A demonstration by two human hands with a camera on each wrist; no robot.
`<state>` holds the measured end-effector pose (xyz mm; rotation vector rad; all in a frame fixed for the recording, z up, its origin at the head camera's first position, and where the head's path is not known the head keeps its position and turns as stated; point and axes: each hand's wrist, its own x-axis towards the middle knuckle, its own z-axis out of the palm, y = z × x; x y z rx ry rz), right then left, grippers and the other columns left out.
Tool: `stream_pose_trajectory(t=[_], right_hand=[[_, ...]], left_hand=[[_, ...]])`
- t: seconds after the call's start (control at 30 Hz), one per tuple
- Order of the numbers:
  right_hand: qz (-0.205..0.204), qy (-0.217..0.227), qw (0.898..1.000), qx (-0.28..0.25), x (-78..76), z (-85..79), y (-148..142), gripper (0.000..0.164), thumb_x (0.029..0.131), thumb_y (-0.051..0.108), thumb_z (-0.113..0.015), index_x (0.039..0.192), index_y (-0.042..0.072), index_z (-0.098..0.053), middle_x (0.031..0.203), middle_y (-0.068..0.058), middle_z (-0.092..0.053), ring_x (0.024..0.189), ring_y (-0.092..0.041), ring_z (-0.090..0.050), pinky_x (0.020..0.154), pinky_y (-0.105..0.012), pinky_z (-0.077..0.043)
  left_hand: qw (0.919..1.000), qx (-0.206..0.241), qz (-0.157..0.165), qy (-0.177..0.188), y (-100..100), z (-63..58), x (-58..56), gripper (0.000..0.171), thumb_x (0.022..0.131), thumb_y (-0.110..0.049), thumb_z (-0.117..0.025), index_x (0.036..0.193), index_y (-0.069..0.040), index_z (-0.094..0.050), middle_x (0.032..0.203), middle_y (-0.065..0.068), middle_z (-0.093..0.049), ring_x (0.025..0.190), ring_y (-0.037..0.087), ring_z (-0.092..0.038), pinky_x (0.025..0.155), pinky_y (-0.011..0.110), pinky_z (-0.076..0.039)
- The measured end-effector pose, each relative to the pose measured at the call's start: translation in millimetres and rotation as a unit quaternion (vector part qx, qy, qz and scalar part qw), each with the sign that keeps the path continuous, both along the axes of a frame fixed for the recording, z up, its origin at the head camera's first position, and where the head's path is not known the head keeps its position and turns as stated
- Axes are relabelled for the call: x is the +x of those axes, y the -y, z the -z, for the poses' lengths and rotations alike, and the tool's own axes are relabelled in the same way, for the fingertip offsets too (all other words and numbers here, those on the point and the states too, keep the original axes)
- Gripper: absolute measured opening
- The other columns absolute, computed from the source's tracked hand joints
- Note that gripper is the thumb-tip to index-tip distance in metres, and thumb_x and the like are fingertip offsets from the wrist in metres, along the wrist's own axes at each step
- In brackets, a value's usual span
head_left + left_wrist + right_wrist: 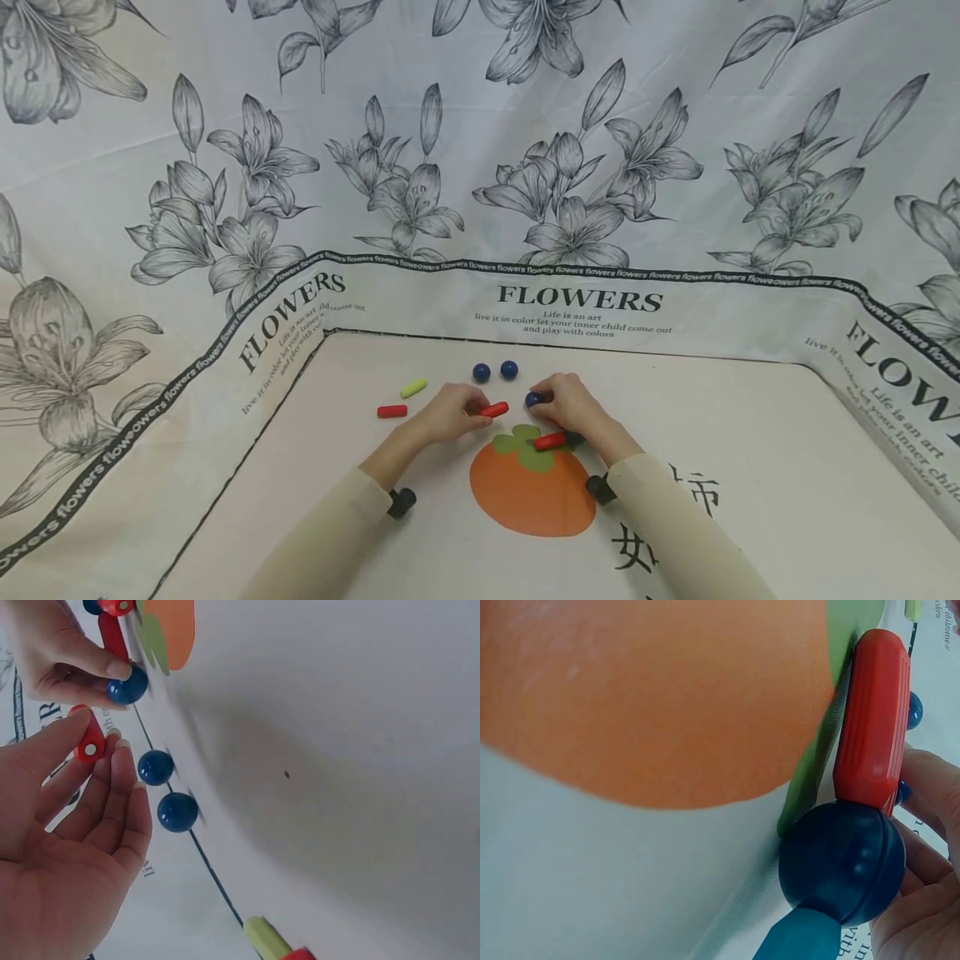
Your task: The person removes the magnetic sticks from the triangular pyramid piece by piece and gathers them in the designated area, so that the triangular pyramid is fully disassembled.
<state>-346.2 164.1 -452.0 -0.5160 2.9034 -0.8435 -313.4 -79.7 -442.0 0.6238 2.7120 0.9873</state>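
My left hand (450, 412) pinches a short red rod (494, 409) between thumb and fingers; a pale dot shows on the rod's end (90, 749) in the left wrist view. Facing it, my right hand (570, 404) holds a blue ball (127, 684) at its fingertips. Below the right hand, another red rod (551, 442) lies over the printed persimmon's green leaves (517, 446). In the right wrist view that rod meets a dark blue ball (844, 862), which also joins a teal rod (802, 935). Part of this joined piece is hidden under the right wrist in the head view.
Two loose blue balls (482, 372) stand beyond the hands. A yellow-green rod (413, 387) and a red rod (392, 412) lie to the left. The white cloth carries an orange persimmon print (532, 500) and black characters (633, 546); flowered fabric (570, 208) rises behind.
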Motion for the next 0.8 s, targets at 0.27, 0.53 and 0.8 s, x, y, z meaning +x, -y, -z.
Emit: stream_pose_trajectory(t=[0.27,0.53,0.8], right_hand=[[0.008,0.011,1.000,-0.004,1.0,3.6,2,0.037,0.086,0.012,-0.082,0.120,0.001,-0.074,0.113,-0.011,-0.073,0.090,-0.020,-0.061,0.086,-0.038,-0.054],[0.007,0.009,1.000,-0.007,2.5,4.1,2,0.037,0.086,0.012,-0.081,0.121,0.001,-0.074,0.115,-0.012,-0.073,0.092,-0.020,-0.061,0.088,-0.040,-0.054],[0.010,0.000,1.000,-0.005,4.0,3.1,2,0.036,0.086,0.013,-0.081,0.120,0.002,-0.075,0.114,-0.011,-0.073,0.093,-0.020,-0.061,0.090,-0.042,-0.053]], left_hand=[[0.9996,0.003,-0.026,-0.002,17,-3.5,9.0,0.016,0.093,-0.017,-0.077,0.108,-0.011,-0.073,0.093,-0.002,-0.067,0.088,0.017,-0.061,0.081,0.030,-0.055],[0.9990,0.012,-0.038,-0.020,44,-0.7,12.9,0.016,0.092,-0.014,-0.077,0.107,-0.009,-0.073,0.092,-0.001,-0.066,0.087,0.018,-0.059,0.079,0.031,-0.054],[0.9987,0.013,-0.031,-0.038,87,3.5,17.4,0.015,0.090,-0.010,-0.079,0.104,-0.008,-0.074,0.090,-0.002,-0.067,0.084,0.016,-0.059,0.076,0.031,-0.051]])
